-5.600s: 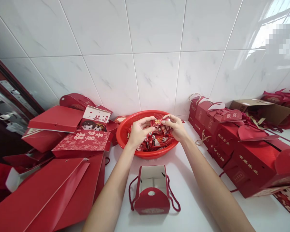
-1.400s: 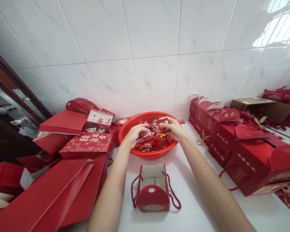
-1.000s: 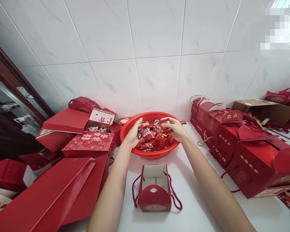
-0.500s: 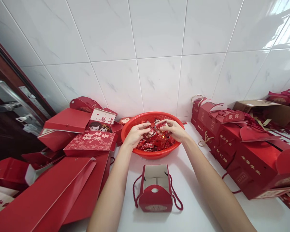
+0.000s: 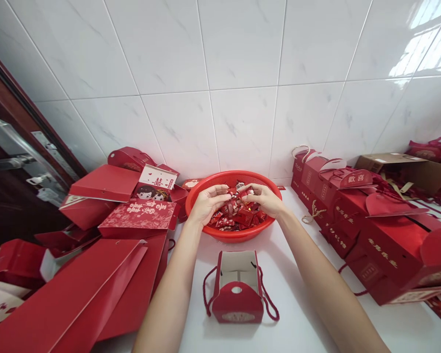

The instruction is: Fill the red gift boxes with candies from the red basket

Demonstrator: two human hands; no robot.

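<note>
A red plastic basket [image 5: 232,237] stands against the tiled wall, with many red-wrapped candies [image 5: 245,217] inside. Over its left part, my left hand [image 5: 210,202] has its fingers closed on wrapped candy. Facing it from the right, my right hand [image 5: 263,198] also pinches wrapped candy between thumb and fingers. The fingertips of both hands are close together above the heap. In front of the basket sits a small red box [image 5: 237,309], its top open and its inside bare, with a dark red cord handle on either side.
Flattened and partly folded red boxes [image 5: 95,289] are piled at the left. A row of closed red gift boxes [image 5: 367,235] lines the right. Behind it stands a brown carton [image 5: 426,169]. A door handle [image 5: 11,162] shows at far left.
The fingers of both hands have shifted slightly over the candies, and the left fingers are now closer together. The basket and the small box stay in place.
</note>
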